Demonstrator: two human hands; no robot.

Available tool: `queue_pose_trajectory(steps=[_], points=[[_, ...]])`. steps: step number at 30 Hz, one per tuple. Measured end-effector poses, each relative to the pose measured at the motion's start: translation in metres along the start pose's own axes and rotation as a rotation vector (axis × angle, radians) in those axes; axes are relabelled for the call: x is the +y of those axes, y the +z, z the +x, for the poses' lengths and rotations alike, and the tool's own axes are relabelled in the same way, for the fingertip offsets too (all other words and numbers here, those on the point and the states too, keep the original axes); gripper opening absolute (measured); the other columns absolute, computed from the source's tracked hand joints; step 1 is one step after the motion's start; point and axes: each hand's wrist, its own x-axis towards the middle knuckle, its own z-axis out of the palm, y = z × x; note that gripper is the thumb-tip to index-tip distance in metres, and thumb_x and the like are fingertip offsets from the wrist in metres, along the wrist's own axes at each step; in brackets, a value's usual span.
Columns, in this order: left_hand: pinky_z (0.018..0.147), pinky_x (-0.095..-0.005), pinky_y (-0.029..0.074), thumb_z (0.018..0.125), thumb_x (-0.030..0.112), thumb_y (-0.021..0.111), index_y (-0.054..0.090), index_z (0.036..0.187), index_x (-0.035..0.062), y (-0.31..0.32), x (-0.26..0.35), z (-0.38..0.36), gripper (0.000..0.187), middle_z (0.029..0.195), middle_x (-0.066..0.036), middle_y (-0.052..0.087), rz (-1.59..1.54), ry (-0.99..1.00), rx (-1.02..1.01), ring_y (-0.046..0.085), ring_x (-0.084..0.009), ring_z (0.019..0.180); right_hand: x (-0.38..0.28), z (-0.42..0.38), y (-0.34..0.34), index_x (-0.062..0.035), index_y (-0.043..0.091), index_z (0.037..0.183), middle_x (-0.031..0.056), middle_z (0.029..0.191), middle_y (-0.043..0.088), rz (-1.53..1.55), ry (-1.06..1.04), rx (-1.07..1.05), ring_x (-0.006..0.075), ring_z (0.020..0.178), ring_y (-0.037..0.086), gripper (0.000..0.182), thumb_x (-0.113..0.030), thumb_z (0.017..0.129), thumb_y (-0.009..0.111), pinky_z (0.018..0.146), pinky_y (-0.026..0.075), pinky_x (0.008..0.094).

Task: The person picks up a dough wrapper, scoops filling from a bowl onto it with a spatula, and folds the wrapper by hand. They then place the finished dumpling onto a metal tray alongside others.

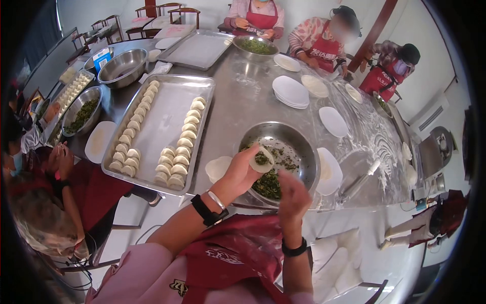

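Observation:
My left hand (242, 171) holds a round dumpling wrapper (268, 165) over a large steel bowl (307, 161). A small heap of chopped green filling (261, 158) lies on the wrapper. More green filling (268, 185) is piled in the near part of the bowl, with scraps spread across its bottom. Just right of the wrapper, my right hand (295, 196) is raised over the bowl's near rim, its fingers smeared by motion. Beside my left hand, flat wrappers (217, 168) lie on the table. Folded dumplings (178, 167) stand in rows on a metal tray (157, 117) to the left.
The steel table (235, 101) carries stacks of wrappers (290, 91), and flour (377, 137) dusts its right side. A rolling pin (360, 181) lies there. Co-workers (324, 43) sit across, and another person (50, 202) sits close at my left. Several other bowls (121, 68) stand about.

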Motion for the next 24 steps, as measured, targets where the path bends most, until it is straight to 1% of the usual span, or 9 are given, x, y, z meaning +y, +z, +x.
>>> queue_pose_trajectory(steps=[3, 6, 9, 12, 13, 16, 19, 24], points=[[0.105, -0.0411, 0.045, 0.105, 0.032, 0.047, 0.05, 0.125, 0.0011, 0.007, 0.001, -0.004, 0.037, 0.123, -0.012, 0.059, 0.004, 0.011, 0.088, 0.057, -0.024, 0.116, -0.004, -0.013, 0.008, 0.0005, 0.072, 0.099, 0.015, 0.104, 0.074, -0.088, -0.298, -0.026, 0.0252, 0.094, 0.072, 0.012, 0.0, 0.089, 0.066, 0.083, 0.057, 0.0369], [0.104, -0.042, 0.045, 0.106, 0.032, 0.043, 0.05, 0.126, 0.0012, 0.001, 0.0, -0.005, 0.037, 0.124, -0.013, 0.059, -0.016, 0.001, 0.069, 0.057, -0.0243, 0.117, -0.007, -0.014, 0.007, 0.0012, 0.072, 0.1, 0.0163, 0.104, 0.074, -0.08, -0.297, -0.044, 0.0267, 0.095, 0.072, 0.014, 0.003, 0.087, 0.067, 0.084, 0.057, 0.0367], [0.106, -0.0427, 0.044, 0.107, 0.032, 0.041, 0.049, 0.128, 0.0008, -0.012, -0.001, -0.011, 0.038, 0.125, -0.014, 0.058, -0.044, -0.02, 0.031, 0.056, -0.0249, 0.118, -0.01, -0.008, -0.009, 0.0041, 0.07, 0.102, 0.0168, 0.102, 0.074, -0.038, -0.124, -0.038, 0.0273, 0.093, 0.073, 0.013, 0.002, 0.091, 0.064, 0.082, 0.058, 0.0358], [0.108, -0.0427, 0.044, 0.108, 0.031, 0.038, 0.047, 0.13, -0.0003, -0.013, -0.001, -0.021, 0.04, 0.128, -0.014, 0.056, -0.062, -0.024, 0.024, 0.055, -0.0258, 0.12, -0.02, 0.001, -0.023, 0.0077, 0.067, 0.108, 0.0182, 0.099, 0.071, 0.525, 0.447, 0.122, 0.0287, 0.09, 0.072, 0.017, 0.001, 0.094, 0.059, 0.081, 0.059, 0.0352], [0.108, -0.0428, 0.044, 0.108, 0.031, 0.038, 0.047, 0.13, -0.0008, -0.013, 0.0, -0.025, 0.04, 0.129, -0.014, 0.055, -0.06, -0.034, 0.02, 0.054, -0.0259, 0.121, -0.019, 0.005, -0.027, 0.0102, 0.064, 0.108, 0.0169, 0.098, 0.069, 0.578, 0.459, 0.139, 0.0264, 0.086, 0.072, 0.019, -0.005, 0.098, 0.056, 0.076, 0.061, 0.0334], [0.108, -0.0433, 0.044, 0.108, 0.031, 0.037, 0.045, 0.132, -0.0021, -0.009, 0.002, -0.036, 0.042, 0.131, -0.014, 0.054, -0.045, -0.07, 0.005, 0.053, -0.0261, 0.123, -0.014, 0.011, -0.036, 0.0106, 0.062, 0.108, 0.0186, 0.096, 0.069, 0.731, 0.663, 0.085, 0.0289, 0.081, 0.073, 0.022, -0.008, 0.098, 0.056, 0.071, 0.062, 0.0336], [0.108, -0.0437, 0.044, 0.108, 0.031, 0.037, 0.044, 0.134, -0.0028, -0.006, 0.002, -0.047, 0.043, 0.132, -0.015, 0.053, -0.014, -0.098, -0.013, 0.053, -0.026, 0.124, -0.005, 0.009, -0.031, 0.0108, 0.06, 0.107, 0.0185, 0.094, 0.068, 0.821, 0.73, 0.054, 0.0289, 0.076, 0.073, 0.023, -0.009, 0.098, 0.055, 0.066, 0.063, 0.033], [0.11, -0.0429, 0.043, 0.107, 0.032, 0.04, 0.045, 0.134, -0.004, -0.002, 0.003, -0.067, 0.045, 0.132, -0.015, 0.053, 0.069, -0.092, -0.035, 0.052, -0.0256, 0.125, 0.007, 0.003, -0.022, 0.0103, 0.06, 0.105, 0.0181, 0.092, 0.067, 0.813, 0.782, 0.054, 0.0285, 0.072, 0.073, 0.021, -0.008, 0.097, 0.055, 0.06, 0.062, 0.0316]])
